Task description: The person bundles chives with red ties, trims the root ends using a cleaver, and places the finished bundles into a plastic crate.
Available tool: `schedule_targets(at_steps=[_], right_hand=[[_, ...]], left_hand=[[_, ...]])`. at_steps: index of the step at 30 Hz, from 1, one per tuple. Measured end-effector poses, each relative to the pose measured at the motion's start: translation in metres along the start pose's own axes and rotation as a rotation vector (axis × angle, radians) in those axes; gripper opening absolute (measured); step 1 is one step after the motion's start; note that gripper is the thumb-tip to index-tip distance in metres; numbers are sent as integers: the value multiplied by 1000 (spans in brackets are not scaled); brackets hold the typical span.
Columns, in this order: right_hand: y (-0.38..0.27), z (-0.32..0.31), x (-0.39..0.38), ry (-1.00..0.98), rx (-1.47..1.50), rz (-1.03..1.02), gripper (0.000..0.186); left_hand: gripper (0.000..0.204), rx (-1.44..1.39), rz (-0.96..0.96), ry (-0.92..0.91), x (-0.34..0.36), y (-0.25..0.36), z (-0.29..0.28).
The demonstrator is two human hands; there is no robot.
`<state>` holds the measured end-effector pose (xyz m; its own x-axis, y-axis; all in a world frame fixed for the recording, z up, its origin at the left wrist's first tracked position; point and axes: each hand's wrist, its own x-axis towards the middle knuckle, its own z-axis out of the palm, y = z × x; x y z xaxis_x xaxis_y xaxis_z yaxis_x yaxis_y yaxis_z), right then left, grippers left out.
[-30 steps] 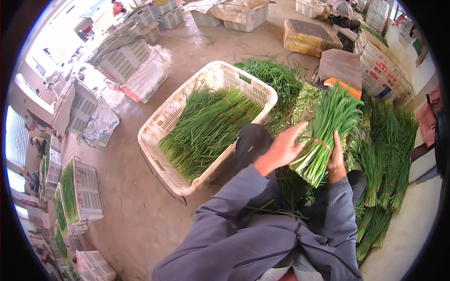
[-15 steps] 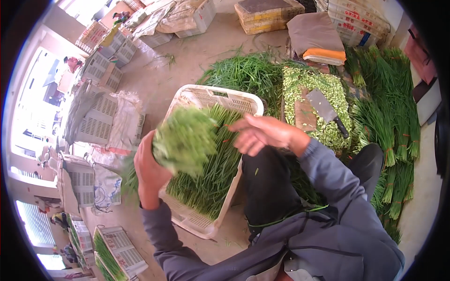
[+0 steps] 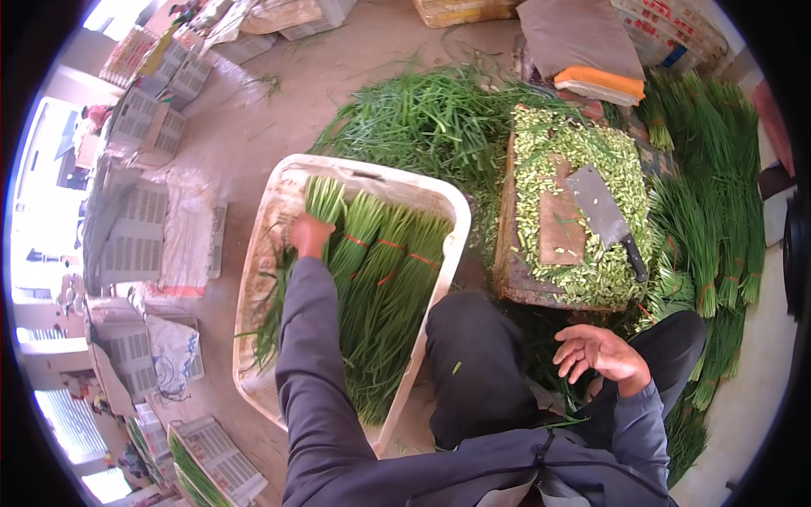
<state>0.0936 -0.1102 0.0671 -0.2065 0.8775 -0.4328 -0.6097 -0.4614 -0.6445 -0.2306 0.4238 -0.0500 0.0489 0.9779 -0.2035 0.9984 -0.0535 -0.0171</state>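
Observation:
My left hand point(image 3: 311, 237) is closed round a bundle of chives point(image 3: 326, 196) inside the white plastic crate point(image 3: 456, 220). The cut ends of that bundle point away from me, and its leaves trail down along the crate's left side. Right beside it lie several chive bundles point(image 3: 390, 245) tied with red bands, packed side by side. Over my lap, by the bent knee on the right, my right hand point(image 3: 601, 355) is held palm up with its fingers loosely spread and nothing in them.
A wooden board point(image 3: 562, 220) covered in chopped stem ends carries a cleaver point(image 3: 598, 203) with a black handle. Loose green leaves point(image 3: 422, 118) are heaped behind the crate. More tied chives point(image 3: 710, 177) line the right wall, near a folded brown cushion point(image 3: 579, 34). Crates point(image 3: 139, 228) stand at left.
My left hand has lowered the chive bundle from above the crate into its left side. My right hand has drawn back from the crate to the right, over my lap.

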Motion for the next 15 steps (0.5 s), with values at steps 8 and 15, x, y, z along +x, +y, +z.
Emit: schedule_targets(at_steps=[8,15], right_hand=[[15,-1,-8,53,90,-72,86],[12,2,-21,-12,-182,-197,76]], left_hand=[[58,-98,159,17,-29,11,39],[61,-217,229,-112,-2,-25,69]])
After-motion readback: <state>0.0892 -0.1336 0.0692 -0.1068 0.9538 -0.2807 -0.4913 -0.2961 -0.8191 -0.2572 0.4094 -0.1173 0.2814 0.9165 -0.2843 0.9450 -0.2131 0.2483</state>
